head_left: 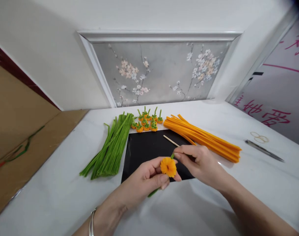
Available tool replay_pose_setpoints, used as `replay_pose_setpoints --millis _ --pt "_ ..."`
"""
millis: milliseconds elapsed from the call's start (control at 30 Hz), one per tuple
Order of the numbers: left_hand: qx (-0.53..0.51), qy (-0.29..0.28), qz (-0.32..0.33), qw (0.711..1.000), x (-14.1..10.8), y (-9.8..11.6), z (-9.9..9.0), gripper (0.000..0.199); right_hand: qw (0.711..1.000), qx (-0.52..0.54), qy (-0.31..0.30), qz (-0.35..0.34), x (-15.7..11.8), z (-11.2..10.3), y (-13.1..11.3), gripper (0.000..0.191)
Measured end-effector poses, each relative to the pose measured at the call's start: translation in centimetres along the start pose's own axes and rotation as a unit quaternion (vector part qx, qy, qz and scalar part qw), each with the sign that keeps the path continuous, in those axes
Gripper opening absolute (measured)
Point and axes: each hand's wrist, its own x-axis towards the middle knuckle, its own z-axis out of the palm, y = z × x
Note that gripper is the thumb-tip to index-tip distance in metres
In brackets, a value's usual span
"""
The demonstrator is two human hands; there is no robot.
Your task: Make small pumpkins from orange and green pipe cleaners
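Between the fingers and thumb of my left hand (153, 175) is an orange pipe-cleaner flower (168, 167), its round face turned up toward me. A green pipe cleaner (153, 192) sticks out below that hand, and another green end shows above the flower. My right hand (197, 162) pinches this upper green end (172, 155) at the flower's edge. Both hands are over a black mat (144, 147). A thin wooden stick (171, 141) lies on the mat, its near end hidden behind my right hand.
A bundle of green pipe cleaners (112, 149) lies left of the mat, an orange bundle (205, 137) right of it. Several small orange-and-green pieces (146, 124) stand behind the mat. Tweezers (264, 150) and rubber bands (259, 137) lie far right. Cardboard (41, 154) is at the left.
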Motion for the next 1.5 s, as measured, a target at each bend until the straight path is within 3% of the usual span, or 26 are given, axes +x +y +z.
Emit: replay_pose_setpoints --millis 167,333,433,733,867,1033,1233,1433,1500 --pt "-0.051 0.018 0.015 0.998 0.1 -0.3 0.0 0.039 0.999 0.000 -0.047 0.018 -0.1 -0.2 0.3 0.022" --pt "-0.047 0.020 0.042 0.998 0.1 -0.2 0.1 0.032 0.994 0.038 -0.098 0.008 -0.2 0.2 0.1 0.021" --pt "-0.054 0.033 0.059 0.996 0.0 -0.2 0.3 0.029 0.995 0.049 -0.086 0.000 -0.3 0.4 -0.5 0.019" --pt "-0.066 0.148 0.076 0.984 0.3 -0.7 0.1 0.028 0.995 -0.044 -0.079 -0.050 -0.5 0.8 -1.7 0.020" --pt "-0.056 0.170 0.087 0.980 0.5 -0.9 0.0 0.028 0.999 0.001 -0.047 -0.021 -0.6 1.1 -1.8 0.015" --pt "-0.088 0.191 0.066 0.975 0.6 -1.1 0.6 0.026 0.998 0.052 0.004 0.034 -0.9 2.4 -2.1 0.038" --pt "-0.032 0.220 0.096 0.970 0.8 -0.9 1.0 0.019 0.996 0.091 0.003 -0.020 -1.0 3.0 -2.5 0.006" --pt "0.024 0.161 0.093 0.982 0.6 -1.0 0.0 0.035 0.993 0.112 -0.014 -0.040 -0.8 2.1 -2.6 0.019" --pt "0.083 0.173 0.092 0.977 0.5 -1.1 -0.5 0.045 0.994 0.101 -0.012 -0.025 -0.7 1.7 -2.4 0.024"
